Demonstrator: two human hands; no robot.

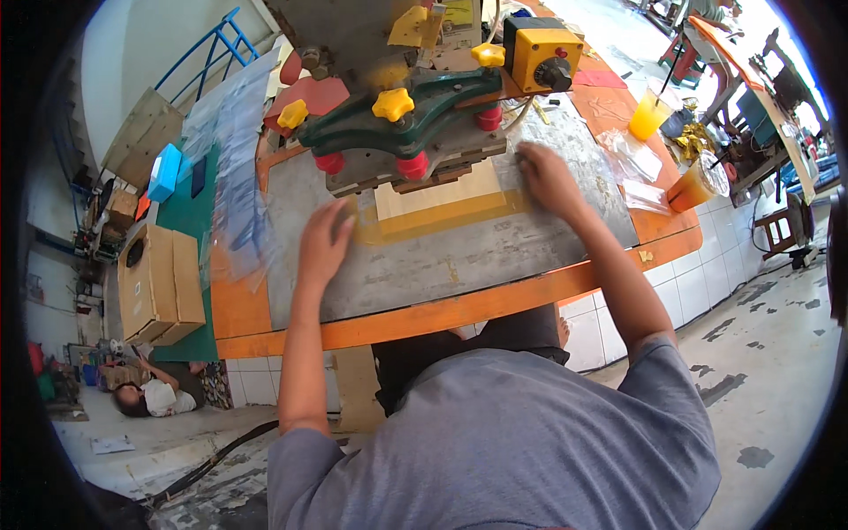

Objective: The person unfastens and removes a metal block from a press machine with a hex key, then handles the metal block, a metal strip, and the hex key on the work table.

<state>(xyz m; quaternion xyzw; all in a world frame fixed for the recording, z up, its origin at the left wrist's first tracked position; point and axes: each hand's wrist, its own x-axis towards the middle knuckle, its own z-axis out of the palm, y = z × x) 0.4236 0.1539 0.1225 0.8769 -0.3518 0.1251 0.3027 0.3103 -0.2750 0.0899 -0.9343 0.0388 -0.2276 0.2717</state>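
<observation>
My left hand [323, 243] lies flat with fingers spread on the grey metal plate [424, 265], at the left end of a yellowish sheet [442, 212] under the press. My right hand [546, 177] presses flat on the plate at the sheet's right end. Neither hand grips anything. Above the sheet hangs the green press head [397, 124] with yellow knobs and red feet. A pale rectangle [437, 193] sits on the sheet beneath the head.
A yellow control box [541, 55] sits behind the press. Clear plastic bags [234, 150] pile at the left, more bags [632, 163] and two orange drinks [649, 113] at the right. A cardboard box [159, 283] rests left. A person lies on the floor [155, 397].
</observation>
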